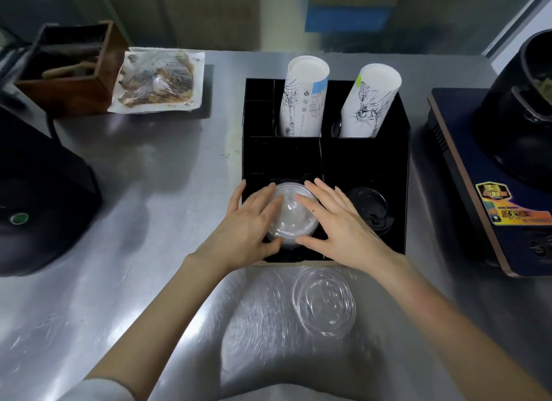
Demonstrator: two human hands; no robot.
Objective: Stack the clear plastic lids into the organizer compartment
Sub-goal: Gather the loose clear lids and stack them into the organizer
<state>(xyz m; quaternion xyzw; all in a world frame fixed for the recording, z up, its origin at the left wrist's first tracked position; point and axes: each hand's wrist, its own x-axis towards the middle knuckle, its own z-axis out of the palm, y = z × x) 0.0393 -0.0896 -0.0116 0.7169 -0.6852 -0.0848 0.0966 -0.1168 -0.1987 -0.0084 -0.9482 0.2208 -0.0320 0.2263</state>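
A black organizer (397, 167) stands on the steel counter. In its front left compartment sits a stack of clear plastic lids (291, 218). My left hand (248, 221) rests on the stack's left side and my right hand (337, 221) on its right side, fingers spread flat over the top and thumbs at the near rim. One more clear lid (324, 302) lies flat on the counter just in front of the organizer, below my right wrist. Black lids (369, 209) fill the front right compartment.
Two stacks of white paper cups (304, 98) lean in the organizer's back compartments. A black appliance on a dark base (490, 173) stands at the right. A black machine (35, 197) sits at the left, with a wooden box (68, 69) and a wrapped tray (158, 80) behind.
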